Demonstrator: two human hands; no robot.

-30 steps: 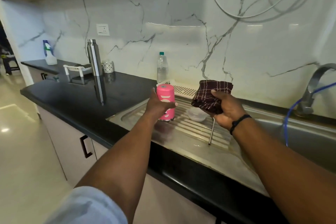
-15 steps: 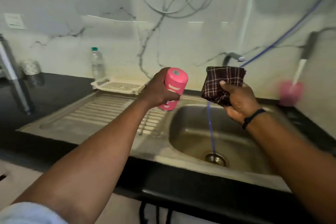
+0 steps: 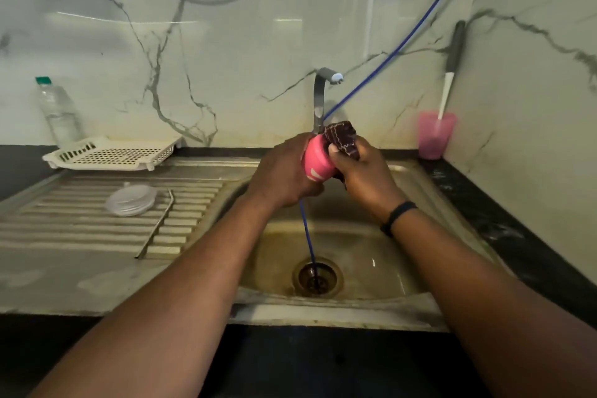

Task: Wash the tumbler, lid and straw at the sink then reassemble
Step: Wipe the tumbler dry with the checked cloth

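Observation:
Over the steel sink basin [image 3: 352,245], my left hand [image 3: 284,171] grips the pink tumbler [image 3: 316,160], tilted with one end pointing at me. My right hand [image 3: 361,171] presses a dark checked cloth [image 3: 342,137] against the tumbler's far side. The clear round lid [image 3: 131,200] lies on the ribbed drainboard [image 3: 80,226] at the left. The bent metal straw [image 3: 158,224] lies just right of the lid, apart from it.
The tap [image 3: 321,94] rises behind my hands, with no water seen running. A blue hose [image 3: 308,236] drops into the drain. A white perforated tray [image 3: 113,153] and a water bottle [image 3: 58,113] stand back left. A pink cup [image 3: 434,134] holding a brush stands back right on the black counter.
My hands came together over the basin and the cloth now touches the tumbler. My view swung right from the drainboard and dropped toward the sink.

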